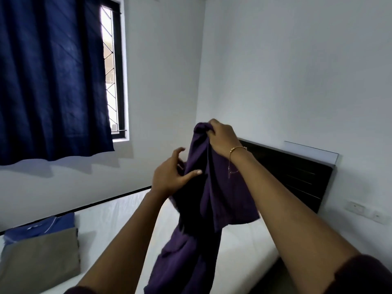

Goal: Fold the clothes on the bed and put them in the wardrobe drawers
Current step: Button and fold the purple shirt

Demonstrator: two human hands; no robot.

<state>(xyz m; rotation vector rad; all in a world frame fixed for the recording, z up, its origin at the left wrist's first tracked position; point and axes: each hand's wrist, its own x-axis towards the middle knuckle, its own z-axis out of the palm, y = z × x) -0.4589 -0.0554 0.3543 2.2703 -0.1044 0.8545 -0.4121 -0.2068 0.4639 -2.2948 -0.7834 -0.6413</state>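
From the head view, the right hand (222, 136) is pinching the top edge of a purple garment (212, 200) and holding it high over the bed (118, 211), probably so the cloth is hanging freely and its seams can be found before folding. The left hand (171, 175) is reaching in lower on the left, fingers spread, the thumb lying across the fabric while the other fingers are hooking behind a fold; whether they are actually gripping is hard to tell. The garment is drooping in long soft creases, a limp matte knit, its lower end trailing toward the near edge of the frame.

At the near left, a tan folded piece (40, 257) is lying flat and square on the bed's glossy white surface, with a blue folded piece (40, 225) just beyond it, seemingly set aside as finished. A dark slatted headboard (297, 172) is standing at the far right, and a heavy navy curtain (51, 77) is hanging in pleats at the far left.
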